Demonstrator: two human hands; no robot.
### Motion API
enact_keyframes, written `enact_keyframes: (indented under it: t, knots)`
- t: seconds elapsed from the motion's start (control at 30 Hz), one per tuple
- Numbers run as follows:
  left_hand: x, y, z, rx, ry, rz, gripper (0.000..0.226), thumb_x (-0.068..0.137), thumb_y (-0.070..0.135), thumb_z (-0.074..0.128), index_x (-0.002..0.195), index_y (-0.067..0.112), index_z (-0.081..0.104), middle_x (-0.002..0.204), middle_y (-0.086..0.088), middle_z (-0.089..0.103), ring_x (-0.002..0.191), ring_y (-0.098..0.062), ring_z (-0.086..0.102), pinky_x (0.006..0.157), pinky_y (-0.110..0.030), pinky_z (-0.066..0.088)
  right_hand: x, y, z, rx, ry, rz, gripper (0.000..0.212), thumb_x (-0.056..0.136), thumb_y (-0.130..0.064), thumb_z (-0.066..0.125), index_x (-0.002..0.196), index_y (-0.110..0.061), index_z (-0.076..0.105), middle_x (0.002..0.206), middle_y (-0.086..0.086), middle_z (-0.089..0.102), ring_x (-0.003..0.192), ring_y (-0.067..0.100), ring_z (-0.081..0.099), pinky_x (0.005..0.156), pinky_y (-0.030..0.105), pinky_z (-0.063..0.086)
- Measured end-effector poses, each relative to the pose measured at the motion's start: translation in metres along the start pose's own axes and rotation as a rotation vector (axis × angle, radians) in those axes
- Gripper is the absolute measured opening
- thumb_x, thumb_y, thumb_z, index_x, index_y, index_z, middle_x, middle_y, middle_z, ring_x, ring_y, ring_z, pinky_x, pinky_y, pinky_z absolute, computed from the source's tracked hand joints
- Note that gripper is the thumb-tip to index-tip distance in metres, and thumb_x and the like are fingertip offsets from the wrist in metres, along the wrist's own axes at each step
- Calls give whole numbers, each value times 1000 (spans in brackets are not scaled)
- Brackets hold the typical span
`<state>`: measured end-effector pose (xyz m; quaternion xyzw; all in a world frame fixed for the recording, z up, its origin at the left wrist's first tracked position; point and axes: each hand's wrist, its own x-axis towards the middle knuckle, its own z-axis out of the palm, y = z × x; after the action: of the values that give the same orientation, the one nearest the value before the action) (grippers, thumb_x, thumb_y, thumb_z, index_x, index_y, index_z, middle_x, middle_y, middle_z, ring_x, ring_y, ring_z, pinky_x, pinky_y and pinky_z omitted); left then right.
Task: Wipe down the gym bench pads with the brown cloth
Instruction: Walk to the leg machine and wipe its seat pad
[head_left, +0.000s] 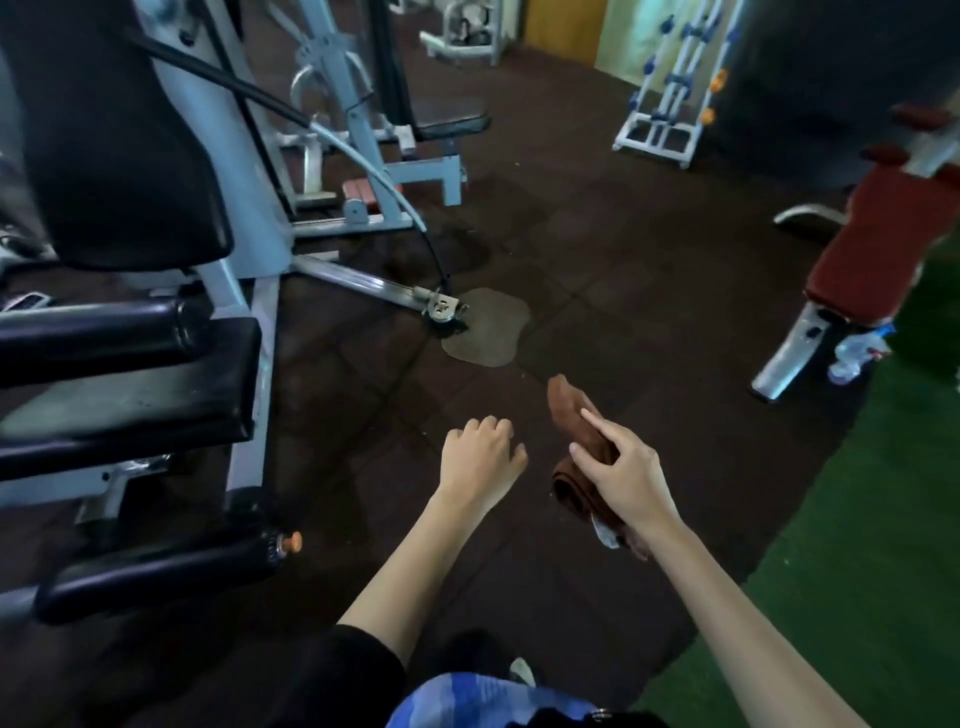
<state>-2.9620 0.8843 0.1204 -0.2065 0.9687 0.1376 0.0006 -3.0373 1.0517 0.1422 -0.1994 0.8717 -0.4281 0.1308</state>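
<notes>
One brown cloth (574, 415) in right hand (626, 475)'s grip; left hand (480, 454) bare.

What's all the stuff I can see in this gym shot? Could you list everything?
Brown cloth: one, brown, held in right hand.
Exercise machine: one, pale frame with black pads, left.
Red bench: one, red pad on silver leg, right.
White rack: one, white with blue and orange knobs, back right.
Puddle-like patch: one, tan, centre floor.
Green mat: one, green, lower right.
Left hand: one, empty, fingers curled.
Right hand: one, grip closed on cloth.
</notes>
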Motion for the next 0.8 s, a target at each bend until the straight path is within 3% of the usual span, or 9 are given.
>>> enact_keyframes:
  t: [0.2, 0.37, 0.8]
  knots:
    - [78, -2, -2, 13, 35, -127, 36, 93, 42, 41, 113, 19, 60, 110, 3, 62, 106, -21, 56, 84, -36, 41, 105, -3, -4, -39, -126, -89, 49, 87, -28, 68, 134, -22, 56, 135, -4, 56, 125, 9, 49, 99, 17, 36]
    - [146, -18, -7, 26, 81, -202, 38, 93, 43, 41, 116, 20, 60, 110, 4, 64, 104, -20, 58, 82, -35, 40, 194, -14, 5, -49, -193, -163, 50, 87, -29, 68, 134, -22, 56, 135, -2, 56, 125, 12, 51, 105, 28, 40]
    - [301, -65, -41, 43, 142, -457, 37, 94, 44, 40, 111, 18, 61, 107, 1, 64, 100, -22, 59, 75, -34, 39, 395, -58, 40, -42, -414, -304, 49, 86, -30, 69, 133, -24, 57, 134, -1, 57, 124, 12, 51, 107, 35, 41]
